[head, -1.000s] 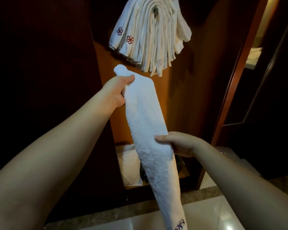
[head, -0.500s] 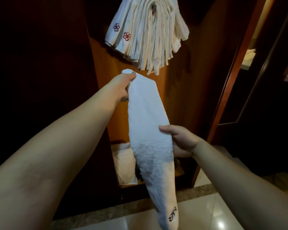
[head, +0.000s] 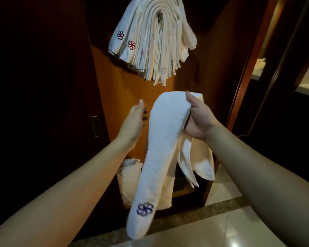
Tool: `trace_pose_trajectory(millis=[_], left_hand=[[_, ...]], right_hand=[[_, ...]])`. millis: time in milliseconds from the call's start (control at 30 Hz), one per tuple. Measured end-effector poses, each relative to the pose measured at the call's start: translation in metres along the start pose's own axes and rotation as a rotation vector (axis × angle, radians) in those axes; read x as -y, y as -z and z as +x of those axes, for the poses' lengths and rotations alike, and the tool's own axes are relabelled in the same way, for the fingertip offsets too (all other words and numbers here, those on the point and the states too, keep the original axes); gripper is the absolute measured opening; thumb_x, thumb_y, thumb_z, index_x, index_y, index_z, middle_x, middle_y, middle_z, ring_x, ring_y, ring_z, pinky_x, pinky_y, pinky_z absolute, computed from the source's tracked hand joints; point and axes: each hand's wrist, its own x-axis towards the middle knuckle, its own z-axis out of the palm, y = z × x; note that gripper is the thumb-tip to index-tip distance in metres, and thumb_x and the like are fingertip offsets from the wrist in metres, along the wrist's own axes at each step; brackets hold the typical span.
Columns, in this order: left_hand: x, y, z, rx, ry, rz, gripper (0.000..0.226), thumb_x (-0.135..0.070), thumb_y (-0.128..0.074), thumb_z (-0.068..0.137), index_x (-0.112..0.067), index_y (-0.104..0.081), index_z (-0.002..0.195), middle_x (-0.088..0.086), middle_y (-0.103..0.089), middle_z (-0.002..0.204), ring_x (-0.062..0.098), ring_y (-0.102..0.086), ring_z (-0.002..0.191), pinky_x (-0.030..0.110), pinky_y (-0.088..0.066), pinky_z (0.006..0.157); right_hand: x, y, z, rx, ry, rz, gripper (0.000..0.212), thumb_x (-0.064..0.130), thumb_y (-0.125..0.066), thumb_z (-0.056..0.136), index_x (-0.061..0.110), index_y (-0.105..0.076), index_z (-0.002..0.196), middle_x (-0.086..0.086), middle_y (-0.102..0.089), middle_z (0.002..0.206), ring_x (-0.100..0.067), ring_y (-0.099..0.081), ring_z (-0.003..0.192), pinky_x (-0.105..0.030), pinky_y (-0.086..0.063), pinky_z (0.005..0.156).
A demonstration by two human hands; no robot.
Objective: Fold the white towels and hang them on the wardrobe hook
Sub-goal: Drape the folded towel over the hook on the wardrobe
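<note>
Fold done, hanging next — right hand [head: 197, 118] pinches long white terry towel [head: 161, 139] draped mid-frame; left hand [head: 135, 120] fingers relaxed, empty — lift onto white towel bundle [head: 153, 41] top centre.

Views: one, head-worn, wide-angle; nothing shared with another view.
Position: at head height, close before an open wooden wardrobe [head: 114, 107].
Facing: forward and slightly down; wardrobe interior fills the centre, tiled floor [head: 221, 229] lies at 6 o'clock.
Nearness: both forearms enter from 7 and 5 o'clock; left hand [head: 135, 118] and right hand [head: 198, 118] sit mid-frame at arm's reach, with a folded white towel [head: 161, 139] between them.
Upper field: hung towels [head: 153, 38] at 12 o'clock, further off.
Edges: lines bow outward; a doorway [head: 257, 68] shows at 2 o'clock.
</note>
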Motion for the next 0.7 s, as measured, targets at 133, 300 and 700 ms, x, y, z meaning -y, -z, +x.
trace_pose_trajectory(millis=[133,300,700], left_hand=[[-0.003,-0.003,-0.045,0.092,-0.346,0.165,0.057,-0.046,-0.060,0.095,-0.024,-0.040,0.144,-0.010,-0.044,0.142,0.003,-0.043,0.127,0.018,-0.039,0.097],[0.009,-0.024,-0.042,0.005,-0.369,0.487,0.068,-0.026,-0.058,0.097,-0.026,-0.022,0.154,-0.008,-0.034,0.156,0.013,-0.044,0.135,0.032,-0.045,0.104],[0.024,-0.037,-0.008,-0.209,-0.296,0.653,0.061,-0.034,-0.062,0.095,-0.024,-0.034,0.148,-0.002,-0.060,0.131,0.017,-0.066,0.103,0.039,-0.060,0.076]], right_hand=[[0.012,-0.015,0.005,-0.068,0.113,-0.055,0.057,0.047,-0.045,0.102,0.012,-0.041,0.147,-0.011,-0.064,0.133,-0.030,-0.061,0.122,-0.046,-0.050,0.100],[0.025,-0.033,0.017,-0.169,0.194,-0.162,0.058,0.050,-0.051,0.100,0.017,-0.038,0.147,-0.007,-0.063,0.130,-0.027,-0.060,0.119,-0.055,-0.044,0.107],[0.038,-0.036,0.028,-0.294,0.287,-0.086,0.047,0.044,-0.048,0.104,0.017,-0.038,0.141,-0.007,-0.058,0.131,-0.027,-0.055,0.122,-0.050,-0.045,0.106]])
